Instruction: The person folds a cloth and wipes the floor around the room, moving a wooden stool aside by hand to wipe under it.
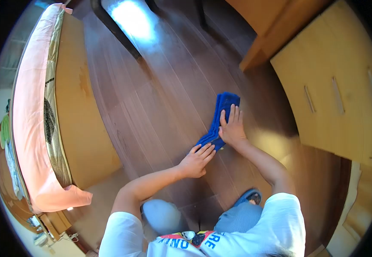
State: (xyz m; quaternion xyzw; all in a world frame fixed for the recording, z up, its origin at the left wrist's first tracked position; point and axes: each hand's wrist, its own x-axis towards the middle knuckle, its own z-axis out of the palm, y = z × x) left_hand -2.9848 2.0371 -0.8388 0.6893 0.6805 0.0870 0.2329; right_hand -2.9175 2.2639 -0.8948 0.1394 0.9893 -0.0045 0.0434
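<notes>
A blue cloth, folded into a thick strip of several layers, lies on the wooden floor. It bends near its middle, so one part points away from me and the other toward my lower left. My right hand rests flat on the far part, fingers stretched forward and thumb apart. My left hand lies over the near end with its fingers extended across the cloth. What is under the palms is hidden.
At the left stands a bed with a pink sheet. A wooden cabinet with several handles is at the right, beside a brown wooden furniture leg. Dark metal legs stand ahead. My slippered foot is below the cloth.
</notes>
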